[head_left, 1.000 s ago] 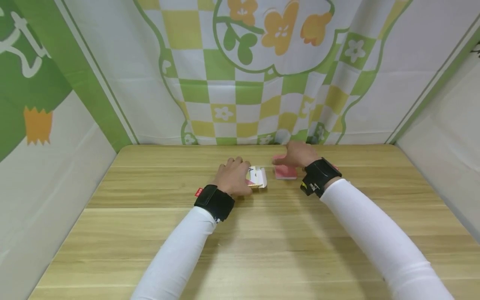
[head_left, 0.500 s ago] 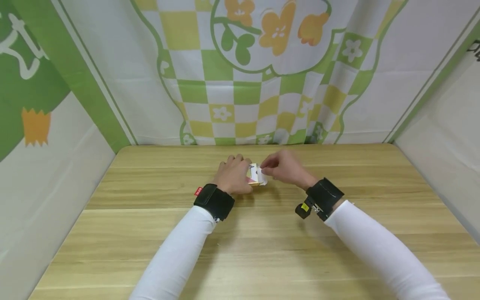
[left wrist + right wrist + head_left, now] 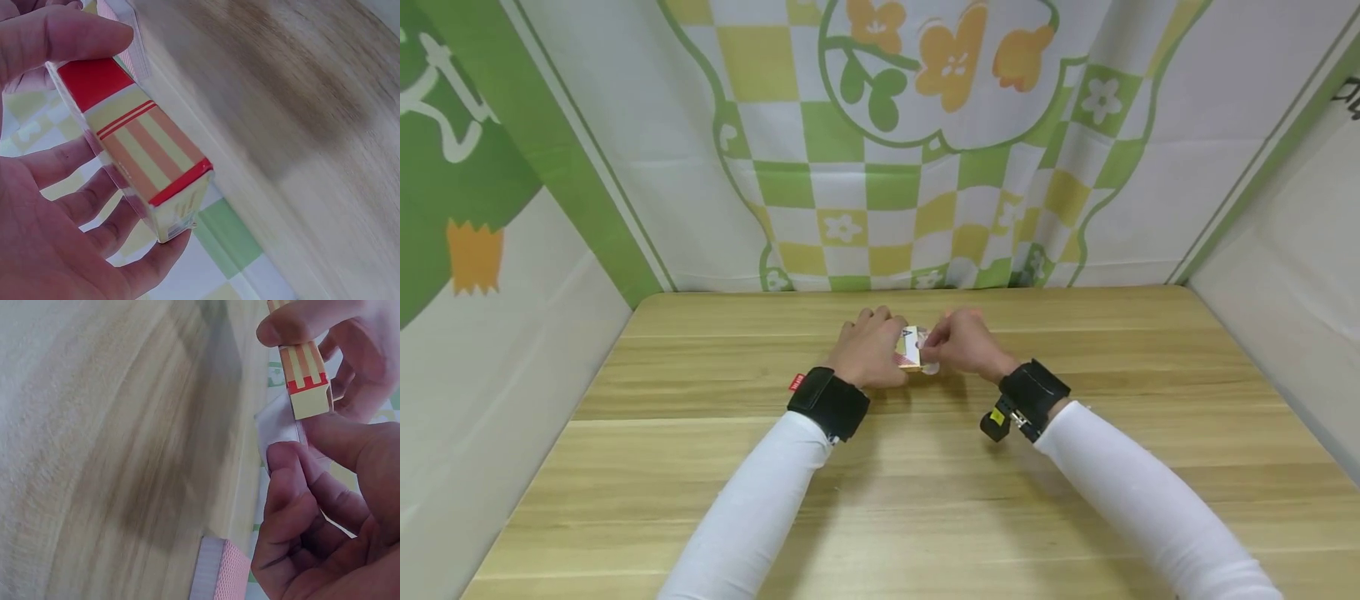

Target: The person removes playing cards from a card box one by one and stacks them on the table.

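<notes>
A small playing-card box (image 3: 909, 347) with an "A" on its face lies at the back middle of the table. My left hand (image 3: 865, 350) grips it from the left, thumb on the near edge and fingers on the far side. In the left wrist view the box (image 3: 147, 134) shows red, cream and orange stripes. My right hand (image 3: 967, 343) is at its right end, where thumb and forefinger pinch a white flap (image 3: 278, 422). Beyond the right hand sits a deck of cards (image 3: 228, 572) with pink backs, mostly hidden in the head view.
The wooden table (image 3: 895, 517) runs back to a green-and-yellow checked curtain (image 3: 887, 183). Pale cloth walls stand at left and right. The card deck is close beside my right hand.
My right hand has left the card deck and moved left to the box's end, where it now pinches the flap. The left hand has kept its grip on the box.
</notes>
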{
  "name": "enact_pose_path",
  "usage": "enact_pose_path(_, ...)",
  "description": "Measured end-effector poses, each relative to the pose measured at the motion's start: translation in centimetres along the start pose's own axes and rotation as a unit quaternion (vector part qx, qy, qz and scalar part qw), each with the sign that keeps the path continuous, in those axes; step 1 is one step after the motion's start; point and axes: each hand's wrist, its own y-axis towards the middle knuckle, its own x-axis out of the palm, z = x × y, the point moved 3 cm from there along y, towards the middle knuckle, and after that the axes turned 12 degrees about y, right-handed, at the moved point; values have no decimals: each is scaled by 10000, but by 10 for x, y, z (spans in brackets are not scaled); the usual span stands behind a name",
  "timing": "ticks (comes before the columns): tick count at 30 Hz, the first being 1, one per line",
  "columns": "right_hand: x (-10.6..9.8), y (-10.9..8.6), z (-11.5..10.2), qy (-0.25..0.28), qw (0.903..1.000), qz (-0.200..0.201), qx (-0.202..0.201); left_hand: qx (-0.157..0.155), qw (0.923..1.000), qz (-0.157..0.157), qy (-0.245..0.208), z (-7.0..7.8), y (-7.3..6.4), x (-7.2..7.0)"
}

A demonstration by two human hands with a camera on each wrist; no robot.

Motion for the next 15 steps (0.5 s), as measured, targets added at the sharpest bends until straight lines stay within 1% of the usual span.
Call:
enact_pose_path(4,0,-1,5,338,9990,-201,222,42,10000,-24,-20,-1,-1,0)
enact_pose_path(8,-7,-4,10,539,9972,-291,423,72,10000,-30,2,-4,-3,0)
enact_pose_path(13,-21,-11,13,644,9941,-490,718,36,10000,-36,23,-8,-5,1)
enact_pose_path(14,-24,-12,12,579,9940,-529,768,29,10000,-39,15,-9,-5,1)
enact_pose_path(15,-26,-13,11,387,9949,-524,764,28,10000,-40,7,-9,-6,1)
